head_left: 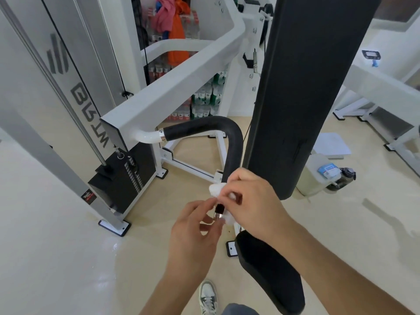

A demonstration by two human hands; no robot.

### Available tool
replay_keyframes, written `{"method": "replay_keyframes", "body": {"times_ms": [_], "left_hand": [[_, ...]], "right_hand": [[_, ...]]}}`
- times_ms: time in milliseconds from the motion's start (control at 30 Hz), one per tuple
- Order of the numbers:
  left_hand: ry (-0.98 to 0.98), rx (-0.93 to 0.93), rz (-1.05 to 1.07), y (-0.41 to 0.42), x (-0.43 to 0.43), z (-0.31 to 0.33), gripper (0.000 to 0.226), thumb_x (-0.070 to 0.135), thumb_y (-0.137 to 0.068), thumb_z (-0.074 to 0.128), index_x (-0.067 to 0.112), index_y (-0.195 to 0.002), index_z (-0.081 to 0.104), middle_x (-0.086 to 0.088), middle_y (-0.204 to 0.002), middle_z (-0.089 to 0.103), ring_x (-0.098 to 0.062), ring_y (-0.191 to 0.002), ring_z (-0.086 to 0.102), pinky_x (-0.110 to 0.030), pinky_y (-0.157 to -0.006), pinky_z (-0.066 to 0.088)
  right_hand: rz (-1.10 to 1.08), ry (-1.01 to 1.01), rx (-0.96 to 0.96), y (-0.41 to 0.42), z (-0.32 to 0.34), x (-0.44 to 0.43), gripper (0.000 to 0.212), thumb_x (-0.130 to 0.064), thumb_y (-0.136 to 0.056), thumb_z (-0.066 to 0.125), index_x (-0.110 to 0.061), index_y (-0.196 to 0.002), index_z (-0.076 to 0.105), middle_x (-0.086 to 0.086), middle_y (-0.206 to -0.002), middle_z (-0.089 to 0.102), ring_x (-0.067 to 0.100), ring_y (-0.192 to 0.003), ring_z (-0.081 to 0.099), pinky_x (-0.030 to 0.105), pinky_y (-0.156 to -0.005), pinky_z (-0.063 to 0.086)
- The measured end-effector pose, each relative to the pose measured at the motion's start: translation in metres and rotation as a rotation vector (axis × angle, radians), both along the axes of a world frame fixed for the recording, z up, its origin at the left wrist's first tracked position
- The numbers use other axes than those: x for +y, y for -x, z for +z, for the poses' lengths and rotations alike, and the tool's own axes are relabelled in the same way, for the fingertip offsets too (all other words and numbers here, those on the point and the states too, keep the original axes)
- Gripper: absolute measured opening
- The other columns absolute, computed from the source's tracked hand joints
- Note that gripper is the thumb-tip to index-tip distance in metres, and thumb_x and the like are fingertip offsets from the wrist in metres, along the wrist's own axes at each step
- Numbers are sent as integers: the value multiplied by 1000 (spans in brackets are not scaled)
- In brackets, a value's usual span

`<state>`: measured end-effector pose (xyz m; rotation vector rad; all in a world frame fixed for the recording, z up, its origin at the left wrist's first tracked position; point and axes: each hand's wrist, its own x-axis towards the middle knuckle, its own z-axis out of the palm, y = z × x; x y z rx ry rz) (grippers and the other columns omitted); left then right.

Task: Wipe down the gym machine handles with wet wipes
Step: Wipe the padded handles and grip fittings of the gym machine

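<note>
White wipe (216,189) half under right hand (250,196)

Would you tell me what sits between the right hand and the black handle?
In the head view, a white wet wipe is bunched between the right hand and the black handle's lower end.

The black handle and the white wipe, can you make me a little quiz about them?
1. True or false: the right hand presses the white wipe on the black handle.
2. What do the left hand fingertips touch? A) the handle's silver end cap B) the shoe C) the seat pad
3. Fill in: the handle's grip is coloured ____.

Key: 1 true; 2 A; 3 black.
</note>
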<state>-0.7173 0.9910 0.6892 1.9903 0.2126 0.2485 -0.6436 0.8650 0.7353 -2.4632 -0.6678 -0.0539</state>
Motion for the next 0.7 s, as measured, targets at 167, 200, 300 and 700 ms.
{"method": "replay_keyframes", "body": {"times_ms": [167,200,300,700], "left_hand": [[50,19,38,-1,3,3,35,11,-77,76,34,-102,67,19,-94,61,1,-78,62,-5,-64,46],[72,39,50,-1,5,2,32,11,-76,77,35,-96,67,17,-92,63,0,-76,63,-7,-63,47],[103,70,65,-3,10,2,24,12,-75,79,31,-85,68,13,-85,66,-4,-71,65,-12,-61,49],[-60,54,19,-5,5,9,22,22,-75,79,40,-80,67,19,-74,67,0,-70,64,-20,-66,53]], "right_hand": [[-48,-26,-98,-8,-5,-2,15,-22,-85,64,-14,-94,74,-6,-84,56,1,-70,51,16,-68,48],[-21,-22,-95,3,-10,-1,16,-23,-86,63,-13,-89,74,-5,-82,54,1,-68,49,13,-63,45],[49,-81,5,25,-21,0,9,-21,-86,68,-14,-87,75,-10,-79,48,0,-65,48,8,-58,41],[-17,-180,-25,-1,-23,-6,5,-12,-83,70,-14,-84,75,-9,-82,54,5,-73,54,13,-63,46]]}}
